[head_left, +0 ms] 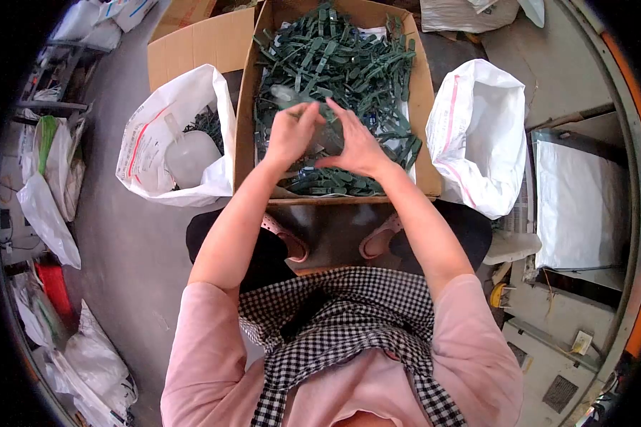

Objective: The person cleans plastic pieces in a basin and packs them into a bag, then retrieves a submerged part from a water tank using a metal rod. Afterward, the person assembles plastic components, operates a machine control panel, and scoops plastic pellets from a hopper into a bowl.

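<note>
Over a cardboard box [426,153] full of dark green plastic pieces [335,60], both my hands are held close together. My left hand [292,135] is closed, with its fingers curled in, on what looks like a clear plastic bag [322,140]. The bag is blurred, and the green pieces show through it. On the other side of the bag, my right hand [360,146] has its thumb and fingers spread apart. Whether the right fingers touch the bag I cannot tell.
Left of the box stands a white sack [142,160] holding dark pieces and a translucent scoop-like container [191,158]. Another open white sack [502,121] stands on the right. A cardboard flap [199,50] sticks out at the upper left. Plastic bags [96,356] lie along the left side.
</note>
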Demonstrator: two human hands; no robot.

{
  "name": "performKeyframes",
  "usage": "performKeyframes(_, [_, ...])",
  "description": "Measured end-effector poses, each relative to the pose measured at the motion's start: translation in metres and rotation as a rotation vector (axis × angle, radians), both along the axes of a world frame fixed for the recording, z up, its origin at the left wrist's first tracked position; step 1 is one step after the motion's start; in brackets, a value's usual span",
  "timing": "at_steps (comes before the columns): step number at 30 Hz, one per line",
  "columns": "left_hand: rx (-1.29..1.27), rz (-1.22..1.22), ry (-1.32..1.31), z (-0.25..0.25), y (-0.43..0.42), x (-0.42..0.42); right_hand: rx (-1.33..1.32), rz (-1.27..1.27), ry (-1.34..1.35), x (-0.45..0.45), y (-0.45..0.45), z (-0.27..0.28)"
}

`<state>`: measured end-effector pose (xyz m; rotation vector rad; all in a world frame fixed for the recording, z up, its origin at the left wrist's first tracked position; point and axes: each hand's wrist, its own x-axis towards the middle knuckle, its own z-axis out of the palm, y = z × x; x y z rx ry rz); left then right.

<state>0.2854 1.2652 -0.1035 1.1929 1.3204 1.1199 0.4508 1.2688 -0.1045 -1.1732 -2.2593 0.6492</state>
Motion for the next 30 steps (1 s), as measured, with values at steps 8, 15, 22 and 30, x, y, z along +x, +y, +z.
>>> performKeyframes(8, [-0.309, 0.033, -0.927, -0.006, -0.004, -0.016, -0.243, 0.236, 0.407, -0.020, 0.015, 0.002])
performKeyframes(15, [-0.262, -0.007, -0.287, 0.012, 0.000, -0.009, -0.079, 0.102, 0.074, -0.014, 0.018, 0.002])
performKeyframes(22, [-0.530, -0.257, -0.385, 0.010, -0.012, -0.007, 0.233, 0.124, 0.127, -0.009, 0.020, -0.015])
performKeyframes(30, [0.024, 0.003, 0.425, -0.016, 0.003, -0.014, -0.387, 0.043, -0.120, -0.012, 0.015, -0.031])
